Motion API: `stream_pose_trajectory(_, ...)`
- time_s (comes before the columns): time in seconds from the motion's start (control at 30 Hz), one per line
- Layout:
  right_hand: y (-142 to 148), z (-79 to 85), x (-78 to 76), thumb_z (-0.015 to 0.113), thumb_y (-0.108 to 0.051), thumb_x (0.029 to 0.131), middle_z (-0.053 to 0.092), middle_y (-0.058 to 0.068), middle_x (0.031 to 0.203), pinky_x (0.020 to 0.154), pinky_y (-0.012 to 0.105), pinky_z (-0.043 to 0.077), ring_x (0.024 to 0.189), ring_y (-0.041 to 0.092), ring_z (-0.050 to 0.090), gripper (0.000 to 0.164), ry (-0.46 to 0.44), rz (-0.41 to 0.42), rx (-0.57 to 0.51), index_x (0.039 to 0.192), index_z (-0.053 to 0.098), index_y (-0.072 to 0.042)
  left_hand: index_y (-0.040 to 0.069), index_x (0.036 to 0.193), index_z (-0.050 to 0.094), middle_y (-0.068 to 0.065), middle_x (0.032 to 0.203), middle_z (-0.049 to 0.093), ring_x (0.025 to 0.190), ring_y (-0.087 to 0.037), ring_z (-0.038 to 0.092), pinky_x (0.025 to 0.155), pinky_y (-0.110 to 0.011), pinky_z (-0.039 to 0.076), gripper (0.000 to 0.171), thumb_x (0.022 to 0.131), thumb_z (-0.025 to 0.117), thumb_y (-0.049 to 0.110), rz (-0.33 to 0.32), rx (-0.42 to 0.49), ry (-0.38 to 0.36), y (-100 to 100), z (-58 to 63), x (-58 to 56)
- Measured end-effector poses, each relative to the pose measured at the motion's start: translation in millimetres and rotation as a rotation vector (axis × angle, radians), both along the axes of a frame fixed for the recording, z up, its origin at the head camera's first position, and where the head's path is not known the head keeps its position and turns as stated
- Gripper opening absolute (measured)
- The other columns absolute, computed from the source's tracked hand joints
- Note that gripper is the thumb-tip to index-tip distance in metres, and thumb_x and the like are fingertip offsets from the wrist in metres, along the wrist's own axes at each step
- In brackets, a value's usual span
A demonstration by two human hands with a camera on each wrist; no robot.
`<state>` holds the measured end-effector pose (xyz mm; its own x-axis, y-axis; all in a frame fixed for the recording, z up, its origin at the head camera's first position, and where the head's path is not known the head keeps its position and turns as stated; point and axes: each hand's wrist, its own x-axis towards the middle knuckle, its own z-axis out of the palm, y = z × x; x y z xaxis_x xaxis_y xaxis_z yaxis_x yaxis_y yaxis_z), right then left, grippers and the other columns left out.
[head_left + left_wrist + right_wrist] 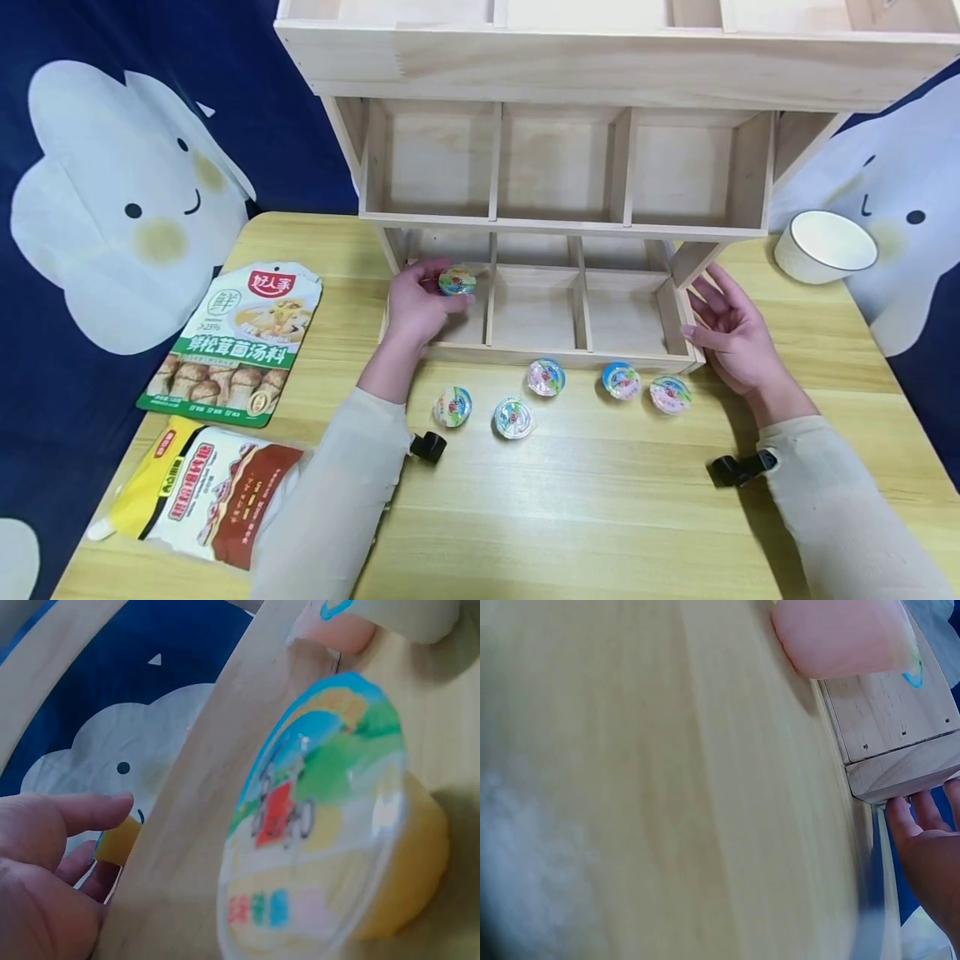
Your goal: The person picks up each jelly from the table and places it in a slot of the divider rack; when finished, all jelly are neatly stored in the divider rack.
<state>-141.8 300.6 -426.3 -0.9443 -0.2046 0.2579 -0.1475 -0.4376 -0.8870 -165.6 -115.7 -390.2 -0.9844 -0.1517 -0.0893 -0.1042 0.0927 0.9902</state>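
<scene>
My left hand (423,308) pinches a small jelly cup (457,281) with a printed lid over the lower left compartment of the wooden shelf (543,356). Its yellow side (118,844) shows between thumb and fingers in the left wrist view. At the shelf's lower right corner, my right hand (731,333) rests with relaxed fingers against the outer side panel. Those fingers (904,817) reach the wood in the right wrist view. Several more jelly cups lie in front of the shelf, among them a yellow one (409,855) close to the left wrist camera and a pink one (840,637).
Left of the shelf lie a green and white mushroom soup pouch (232,342) and a yellow, white and brown packet (210,492). A white cup (813,254) stands at the back right. The shelf's upper tiers (570,225) overhang the lowest compartments.
</scene>
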Motion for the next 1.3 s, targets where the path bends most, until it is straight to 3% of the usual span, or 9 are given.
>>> stream_pose_trajectory(0.33, 0, 0.4, -0.4, 0.033, 0.044, 0.071, 0.034, 0.025, 0.154, 0.097, 0.032, 0.049, 0.133, 0.031, 0.046, 0.097, 0.004, -0.013, 0.009, 0.157, 0.025, -0.002, 0.001, 0.123, 0.065, -0.012, 0.115, 0.060, 0.101, -0.024, 0.056, 0.081, -0.029, 0.055, 0.062, 0.066, 0.083, -0.017, -0.030, -0.012, -0.051, -3, -11.6, -14.0)
stream_pose_trajectory(0.7, -1, -0.3, 0.0, 0.031, 0.044, 0.071, 0.037, 0.023, 0.153, 0.097, 0.032, 0.050, 0.132, 0.031, 0.046, 0.097, 0.002, -0.019, -0.010, 0.156, 0.027, -0.002, 0.003, 0.124, 0.067, -0.012, 0.116, 0.062, 0.104, -0.025, 0.058, 0.085, -0.029, 0.054, 0.064, 0.066, 0.084, -0.017, -0.109, -0.025, -0.082, -4, -16.0, -22.0)
stream_pose_trajectory(1.03, -1, 1.5, -0.3, 0.033, 0.044, 0.072, 0.032, 0.026, 0.155, 0.099, 0.031, 0.048, 0.133, 0.031, 0.046, 0.097, 0.008, -0.024, 0.034, 0.156, 0.026, -0.002, 0.003, 0.122, 0.068, -0.010, 0.117, 0.066, 0.107, -0.025, 0.058, 0.090, -0.032, 0.051, 0.063, 0.065, 0.086, -0.015, -0.179, -0.106, -0.069, -7, -20.9, -27.1)
stream_pose_trajectory(1.3, 0, 1.3, -0.1, 0.033, 0.044, 0.072, 0.034, 0.025, 0.154, 0.099, 0.031, 0.048, 0.132, 0.031, 0.046, 0.097, 0.012, -0.024, 0.047, 0.157, 0.026, -0.003, 0.005, 0.119, 0.070, -0.009, 0.115, 0.067, 0.108, -0.025, 0.057, 0.093, -0.032, 0.050, 0.060, 0.064, 0.086, -0.015, -0.176, -0.131, -0.090, -5, -19.4, -27.1)
